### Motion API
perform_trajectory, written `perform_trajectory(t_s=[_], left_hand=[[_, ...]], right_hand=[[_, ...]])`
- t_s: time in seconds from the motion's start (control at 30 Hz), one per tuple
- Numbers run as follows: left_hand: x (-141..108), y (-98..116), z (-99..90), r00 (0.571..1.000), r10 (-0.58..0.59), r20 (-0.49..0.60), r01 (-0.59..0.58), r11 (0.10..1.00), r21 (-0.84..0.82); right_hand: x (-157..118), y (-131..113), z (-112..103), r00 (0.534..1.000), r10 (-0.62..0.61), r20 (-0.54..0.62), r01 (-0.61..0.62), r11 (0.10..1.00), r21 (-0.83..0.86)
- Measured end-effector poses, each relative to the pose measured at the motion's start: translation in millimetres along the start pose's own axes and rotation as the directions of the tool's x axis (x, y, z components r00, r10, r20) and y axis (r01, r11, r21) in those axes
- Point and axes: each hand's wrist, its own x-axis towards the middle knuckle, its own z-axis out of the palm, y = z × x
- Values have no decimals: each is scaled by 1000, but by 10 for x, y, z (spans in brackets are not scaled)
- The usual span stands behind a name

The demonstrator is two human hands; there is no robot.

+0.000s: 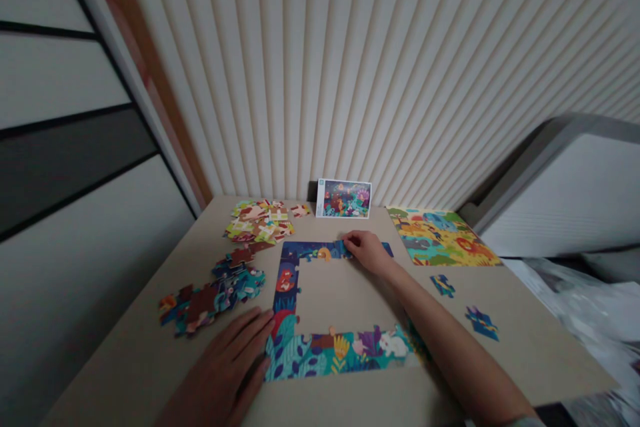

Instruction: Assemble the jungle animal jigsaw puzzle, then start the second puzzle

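Note:
A dark, colourful puzzle frame (286, 290) of joined border pieces lies on the table, its middle showing bare tabletop. My left hand (230, 363) lies flat with fingers stretched out, its fingertips at the frame's lower left side. At the top edge of the frame, toward its right, my right hand (365, 250) has its fingers bent together against the blue pieces; whether a piece is between them is hidden. My right forearm covers much of the frame's right side. Loose dark pieces (215, 297) are heaped left of the frame.
Behind the frame stands a picture card (345, 199). Light-coloured pieces (260, 220) are piled at the back left. A finished yellow animal puzzle (445, 237) lies at the back right. Two small blue clusters, one nearer (482, 323) and one farther (443, 285), lie right of my forearm.

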Motion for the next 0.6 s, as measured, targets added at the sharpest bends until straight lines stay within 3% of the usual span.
perform_trajectory(t_s=[0.37, 0.5, 0.6], left_hand=[[-21, -15, 9, 1000, 1, 24, -1, 999, 32], [-31, -19, -8, 999, 12, 40, -14, 999, 48], [-31, -22, -14, 999, 4, 42, -5, 1000, 27]], right_hand=[[-114, -218, 60, 996, -63, -64, 34, 923, -383], [-158, -267, 53, 990, -104, -91, 54, 897, -439], [-177, -275, 66, 981, -194, -29, 165, 897, -409]])
